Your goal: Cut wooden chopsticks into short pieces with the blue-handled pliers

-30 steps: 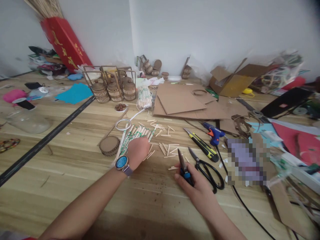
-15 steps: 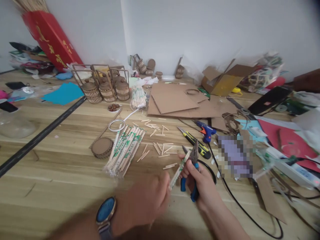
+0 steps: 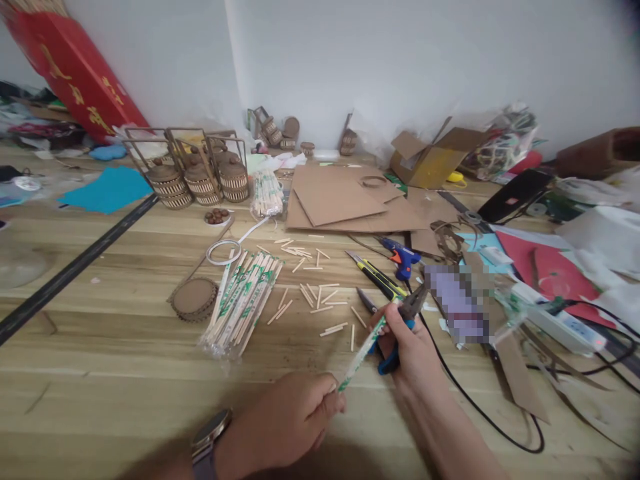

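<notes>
In the right hand [image 3: 419, 353] are one pliers [image 3: 412, 307] and one printed wrapper [image 3: 363, 355].

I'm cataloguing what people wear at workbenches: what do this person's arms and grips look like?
The left grip and right grip are ungloved. The left wrist wears a rounded watch with a greyish-purple band; the right forearm shows no watch or sleeve.
</notes>
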`<state>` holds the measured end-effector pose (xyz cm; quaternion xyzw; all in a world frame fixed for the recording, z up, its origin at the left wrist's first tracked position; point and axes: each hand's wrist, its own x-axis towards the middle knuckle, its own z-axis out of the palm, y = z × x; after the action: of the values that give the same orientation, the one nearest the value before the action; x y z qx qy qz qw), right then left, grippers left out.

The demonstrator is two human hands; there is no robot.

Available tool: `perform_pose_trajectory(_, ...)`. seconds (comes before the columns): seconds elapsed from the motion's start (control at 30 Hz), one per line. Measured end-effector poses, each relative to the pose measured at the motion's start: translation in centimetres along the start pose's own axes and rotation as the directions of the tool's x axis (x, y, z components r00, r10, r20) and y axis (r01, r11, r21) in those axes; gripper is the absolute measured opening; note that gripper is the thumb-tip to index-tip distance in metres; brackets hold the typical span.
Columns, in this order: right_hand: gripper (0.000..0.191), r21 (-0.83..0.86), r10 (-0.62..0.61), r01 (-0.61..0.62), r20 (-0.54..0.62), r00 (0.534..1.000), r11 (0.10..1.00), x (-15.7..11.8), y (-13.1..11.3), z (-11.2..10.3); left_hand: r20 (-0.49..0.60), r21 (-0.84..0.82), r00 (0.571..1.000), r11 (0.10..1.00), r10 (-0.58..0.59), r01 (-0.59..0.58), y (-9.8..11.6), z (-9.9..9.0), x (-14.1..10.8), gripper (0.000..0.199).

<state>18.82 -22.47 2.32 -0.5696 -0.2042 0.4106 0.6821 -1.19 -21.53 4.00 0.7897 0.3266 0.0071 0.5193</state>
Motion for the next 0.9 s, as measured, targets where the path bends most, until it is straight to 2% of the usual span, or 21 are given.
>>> perform_pose_trajectory(0.1, 0.051, -0.012, 0.006, -0.006, -0.007, 1.0, 1.0, -0.1, 0.2, 0.1, -0.056, 0.016, 0.998, 1.0, 0.01, -0.009, -0.4, 0.4, 0.1, 0.033)
perform_pose_trajectory(0.33, 0.051, -0.062, 0.047, -0.049, -0.027, 0.999, 0.997, -1.8, 2.0, 1.0, -0.123, 0.06, 0.992, 0.997, -0.037, 0.045, -0.9, 1.3, 0.1, 0.034)
perform_pose_trajectory(0.5, 0.047, -0.11, 0.079, -0.073, 0.055, 0.995, 0.991, -4.4, 3.5, 1.9, -0.177, 0.062, 0.982, 0.996, -0.059, 0.071, -0.8, 1.6, 0.2, 0.035)
perform_pose_trajectory(0.6, 0.048, -0.243, 0.091, -0.041, 0.198, 0.976, 0.969, -4.9, 3.8, 1.9, -0.213, 0.068, 0.975, 0.994, -0.065, 0.081, -1.0, 1.9, 0.3, 0.035)
perform_pose_trajectory(0.73, 0.05, -0.406, 0.071, 0.09, 0.364, 0.929, 0.91, -3.8, 2.0, 1.3, -0.229, -0.016, 0.973, 0.999, -0.043, 0.04, -1.5, 1.3, 0.4, 0.043)
perform_pose_trajectory(0.8, 0.046, -0.436, 0.072, 0.151, 0.455, 0.888, 0.887, -3.3, 0.5, 1.2, -0.309, -0.127, 0.948, 0.991, -0.073, 0.035, -1.9, 0.5, 0.6, 0.048)
perform_pose_trajectory(0.83, 0.043, -0.467, 0.091, 0.198, 0.526, 0.845, 0.862, -3.3, -0.1, 1.2, -0.351, -0.204, 0.931, 0.979, -0.097, 0.025, -2.1, 0.1, 0.6, 0.049)
perform_pose_trajectory(0.9, 0.031, -0.557, 0.185, 0.323, 0.671, 0.718, 0.765, -3.5, -1.0, 1.5, -0.394, -0.365, 0.91, 0.931, -0.129, -0.026, -2.4, -0.6, 0.8, 0.052)
